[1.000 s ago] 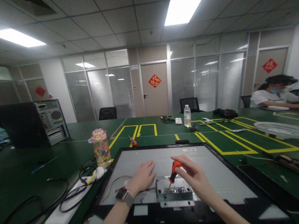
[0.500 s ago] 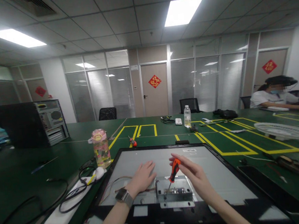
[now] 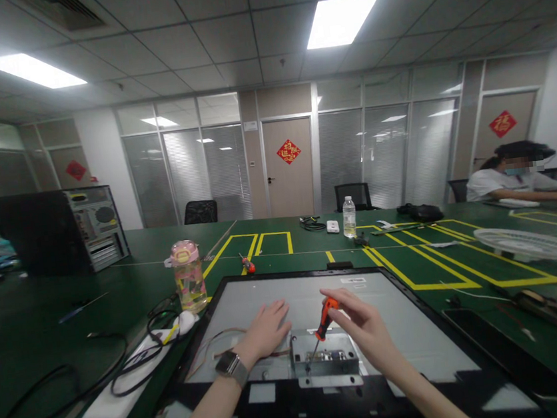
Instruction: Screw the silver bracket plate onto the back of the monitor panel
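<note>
A large flat display panel, pale grey inside a black frame, lies face down or back up in front of me; I cannot tell which. A metal bracket box with small parts inside sits at its near middle. My right hand grips an orange and black screwdriver by the handle, with the shaft slanting down into the box. Resting flat on the panel, my left hand has its fingers stretched out, just left of the box. Thin wires run out under that hand.
On the left are a white power strip with black cables, a pink-lidded bottle and a black computer case. A second screwdriver lies beyond the panel. A black strip-shaped panel is on the right; a person sits farther off.
My right hand's fingers have shifted slightly on the screwdriver handle, which stays in the box. My left hand has not moved.
</note>
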`<state>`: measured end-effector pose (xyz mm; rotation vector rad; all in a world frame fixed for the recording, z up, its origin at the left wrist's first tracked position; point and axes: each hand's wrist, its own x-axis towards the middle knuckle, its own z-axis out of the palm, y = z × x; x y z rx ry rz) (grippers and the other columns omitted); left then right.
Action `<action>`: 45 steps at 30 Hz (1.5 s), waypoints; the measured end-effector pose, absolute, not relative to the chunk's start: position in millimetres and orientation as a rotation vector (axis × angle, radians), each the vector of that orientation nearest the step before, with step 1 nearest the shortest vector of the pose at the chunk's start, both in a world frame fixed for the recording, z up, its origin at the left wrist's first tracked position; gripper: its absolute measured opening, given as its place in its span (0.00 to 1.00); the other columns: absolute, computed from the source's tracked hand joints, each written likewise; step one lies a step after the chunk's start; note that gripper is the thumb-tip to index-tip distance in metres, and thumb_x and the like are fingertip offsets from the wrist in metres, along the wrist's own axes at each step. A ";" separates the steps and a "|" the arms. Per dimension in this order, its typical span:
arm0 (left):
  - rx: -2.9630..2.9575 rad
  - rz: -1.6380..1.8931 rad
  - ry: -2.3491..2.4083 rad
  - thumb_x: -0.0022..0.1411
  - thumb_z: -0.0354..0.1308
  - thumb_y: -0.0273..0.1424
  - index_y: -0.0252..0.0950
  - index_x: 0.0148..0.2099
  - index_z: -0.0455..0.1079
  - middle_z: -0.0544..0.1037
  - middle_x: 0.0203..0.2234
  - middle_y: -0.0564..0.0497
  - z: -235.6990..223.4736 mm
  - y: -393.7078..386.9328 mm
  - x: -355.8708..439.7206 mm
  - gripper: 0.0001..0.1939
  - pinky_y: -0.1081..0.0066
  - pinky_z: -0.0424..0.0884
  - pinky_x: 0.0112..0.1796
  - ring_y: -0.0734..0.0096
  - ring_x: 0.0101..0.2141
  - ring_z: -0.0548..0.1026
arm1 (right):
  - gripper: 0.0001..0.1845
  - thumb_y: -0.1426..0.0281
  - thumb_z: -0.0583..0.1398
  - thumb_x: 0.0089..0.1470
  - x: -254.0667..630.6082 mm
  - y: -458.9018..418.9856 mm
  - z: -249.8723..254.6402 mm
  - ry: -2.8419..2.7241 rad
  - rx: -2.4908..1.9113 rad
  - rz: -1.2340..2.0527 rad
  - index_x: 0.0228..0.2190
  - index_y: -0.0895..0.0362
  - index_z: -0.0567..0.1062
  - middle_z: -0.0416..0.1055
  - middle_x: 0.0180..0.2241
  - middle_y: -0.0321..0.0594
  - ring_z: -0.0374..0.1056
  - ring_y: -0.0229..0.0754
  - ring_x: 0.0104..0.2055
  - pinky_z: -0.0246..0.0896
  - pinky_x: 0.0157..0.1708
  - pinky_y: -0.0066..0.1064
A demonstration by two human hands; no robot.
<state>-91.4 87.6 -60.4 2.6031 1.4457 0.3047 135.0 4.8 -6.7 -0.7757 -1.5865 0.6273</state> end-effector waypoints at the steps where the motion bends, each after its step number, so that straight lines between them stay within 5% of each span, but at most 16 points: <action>1: 2.603 0.307 1.444 0.65 0.42 0.35 0.34 0.63 0.55 0.54 0.63 0.43 -59.9 87.2 -91.3 0.25 0.55 0.45 0.59 0.61 0.62 0.52 | 0.17 0.59 0.60 0.52 135.1 5.1 -7.0 -1.593 -0.771 0.621 0.42 0.53 0.78 0.76 0.37 0.44 0.71 0.48 0.42 0.66 0.44 0.39; 6: 2.602 0.315 1.449 0.65 0.42 0.36 0.36 0.63 0.55 0.55 0.62 0.44 -57.8 85.3 -90.7 0.25 0.55 0.45 0.59 0.61 0.62 0.53 | 0.20 0.59 0.57 0.56 134.2 6.6 -10.1 -1.582 -0.740 0.763 0.48 0.52 0.74 0.76 0.43 0.45 0.70 0.49 0.46 0.63 0.49 0.44; 12: 2.595 0.296 1.457 0.66 0.42 0.35 0.35 0.64 0.54 0.54 0.63 0.43 -59.0 86.4 -91.0 0.26 0.55 0.45 0.59 0.61 0.62 0.52 | 0.17 0.59 0.61 0.51 133.6 5.5 -6.1 -1.569 -0.761 0.586 0.40 0.53 0.78 0.75 0.34 0.42 0.71 0.47 0.39 0.67 0.43 0.39; 28: 2.576 0.319 1.454 0.65 0.43 0.36 0.35 0.63 0.55 0.54 0.63 0.43 -59.0 86.0 -91.1 0.26 0.55 0.45 0.59 0.60 0.62 0.52 | 0.19 0.58 0.58 0.55 134.5 6.0 -10.1 -1.560 -0.742 0.770 0.47 0.51 0.74 0.76 0.42 0.45 0.71 0.50 0.45 0.63 0.49 0.46; 36: 2.609 0.300 1.458 0.65 0.43 0.35 0.35 0.63 0.55 0.55 0.62 0.43 -59.9 87.3 -90.8 0.25 0.56 0.46 0.59 0.62 0.62 0.53 | 0.10 0.60 0.65 0.47 131.0 6.4 -6.9 -1.468 -0.643 0.923 0.27 0.55 0.79 0.71 0.30 0.39 0.70 0.44 0.34 0.66 0.34 0.33; 42: 2.603 0.301 1.461 0.66 0.42 0.35 0.35 0.63 0.55 0.54 0.62 0.43 -59.8 86.5 -91.0 0.25 0.55 0.45 0.59 0.62 0.62 0.52 | 0.17 0.56 0.62 0.50 133.2 5.6 -8.8 -1.429 -0.634 1.126 0.39 0.53 0.78 0.74 0.35 0.42 0.69 0.46 0.40 0.62 0.46 0.41; 45: 2.599 0.291 1.470 0.65 0.42 0.35 0.34 0.63 0.55 0.54 0.62 0.43 -57.8 84.9 -90.2 0.25 0.55 0.45 0.59 0.61 0.62 0.52 | 0.16 0.56 0.62 0.50 132.0 5.3 -9.5 -1.439 -0.609 1.135 0.36 0.54 0.78 0.74 0.34 0.43 0.69 0.47 0.41 0.62 0.46 0.42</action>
